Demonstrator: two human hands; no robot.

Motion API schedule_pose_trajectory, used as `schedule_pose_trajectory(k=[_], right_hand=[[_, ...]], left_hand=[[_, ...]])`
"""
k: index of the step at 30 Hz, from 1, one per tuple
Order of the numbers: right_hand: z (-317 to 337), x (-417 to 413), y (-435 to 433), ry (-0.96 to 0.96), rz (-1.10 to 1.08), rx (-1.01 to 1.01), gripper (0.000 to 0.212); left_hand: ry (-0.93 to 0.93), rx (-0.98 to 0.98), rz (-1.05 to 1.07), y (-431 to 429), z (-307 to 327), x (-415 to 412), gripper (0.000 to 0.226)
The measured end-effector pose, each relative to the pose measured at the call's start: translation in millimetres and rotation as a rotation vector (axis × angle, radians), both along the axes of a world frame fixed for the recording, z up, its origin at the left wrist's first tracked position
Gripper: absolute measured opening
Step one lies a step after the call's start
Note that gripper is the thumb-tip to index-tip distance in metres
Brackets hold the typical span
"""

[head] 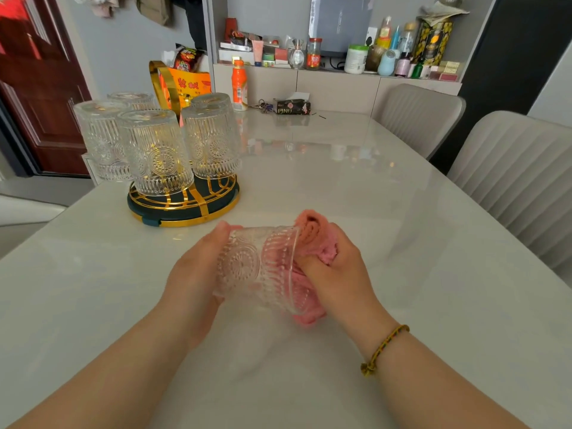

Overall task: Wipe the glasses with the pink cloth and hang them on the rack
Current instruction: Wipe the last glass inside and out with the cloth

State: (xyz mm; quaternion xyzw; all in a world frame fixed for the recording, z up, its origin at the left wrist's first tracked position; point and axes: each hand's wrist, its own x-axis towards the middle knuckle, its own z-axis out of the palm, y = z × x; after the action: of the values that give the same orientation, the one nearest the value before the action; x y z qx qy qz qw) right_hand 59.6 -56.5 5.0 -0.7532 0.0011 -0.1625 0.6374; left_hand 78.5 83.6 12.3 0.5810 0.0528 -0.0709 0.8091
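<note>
Left-hand fingers (227, 230) curl around a sideways glass (257, 267). The right hand (335, 270) clenches the pink cloth (312, 239), pushing it into the glass mouth. The rack (185, 202) stands beyond the left fingers.

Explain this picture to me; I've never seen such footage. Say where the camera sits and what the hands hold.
No machine here: one camera worn on a person's head looks forward and down, so both bare arms are the wearer's. The left hand grips a patterned glass turned sideways, its mouth toward the right hand, which clutches the pink cloth pushed into that mouth. Below is a pale table. On its left stands a gold-wire rack with other glasses hung upside down. An orange bottle stands farther back.
</note>
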Motion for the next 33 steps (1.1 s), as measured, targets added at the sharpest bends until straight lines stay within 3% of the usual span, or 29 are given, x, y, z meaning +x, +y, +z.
schedule_pose_trajectory(k=[3, 8, 11, 13, 15, 17, 19, 20, 23, 27, 29, 30, 33], right_hand=[[-6, 1, 8, 0.191, 0.071, 0.225, 0.011], [-6, -3, 13, 0.416, 0.291, 0.607, 0.028], [-8, -4, 14, 0.45, 0.281, 0.634, 0.024], [-8, -1, 10, 0.331, 0.165, 0.484, 0.012], [0, 1, 0, 0.091, 0.022, 0.187, 0.012], [8, -1, -12, -0.115, 0.0, -0.113, 0.026], [10, -4, -16, -0.163, 0.025, -0.29, 0.028], [8, -4, -16, -0.141, 0.018, -0.282, 0.027], [1, 2, -8, -0.043, -0.02, -0.04, 0.025], [-1, 1, 4, 0.172, 0.047, 0.262, 0.004], [0, -3, 8, 0.285, 0.155, 0.452, 0.015], [1, -5, 9, 0.353, 0.213, 0.544, 0.022], [2, -9, 11, 0.511, 0.316, 0.645, 0.033]], left_hand=[[-0.173, 0.082, 0.137, 3, -6, 2, 0.027], [-0.475, 0.379, 0.236, 6, -14, 0, 0.036], [-0.434, 0.209, 0.222, 6, -15, 2, 0.02], [-0.238, -0.013, 0.042, 9, -9, 6, 0.018], [-0.068, -0.087, -0.259, 15, -5, 9, 0.061], [0.093, -0.062, -0.438, 16, -3, 7, 0.074], [0.199, -0.032, -0.421, 13, -5, 3, 0.071], [0.201, -0.015, -0.37, 10, -5, 1, 0.065], [0.048, 0.011, -0.181, 3, -5, 2, 0.03], [-0.168, 0.049, 0.074, 4, -4, 5, 0.02], [-0.371, 0.163, 0.142, 6, -6, 2, 0.013], [-0.443, 0.187, 0.157, 7, -7, 0, 0.011], [-0.54, 0.136, 0.214, 11, -11, -1, 0.032]])
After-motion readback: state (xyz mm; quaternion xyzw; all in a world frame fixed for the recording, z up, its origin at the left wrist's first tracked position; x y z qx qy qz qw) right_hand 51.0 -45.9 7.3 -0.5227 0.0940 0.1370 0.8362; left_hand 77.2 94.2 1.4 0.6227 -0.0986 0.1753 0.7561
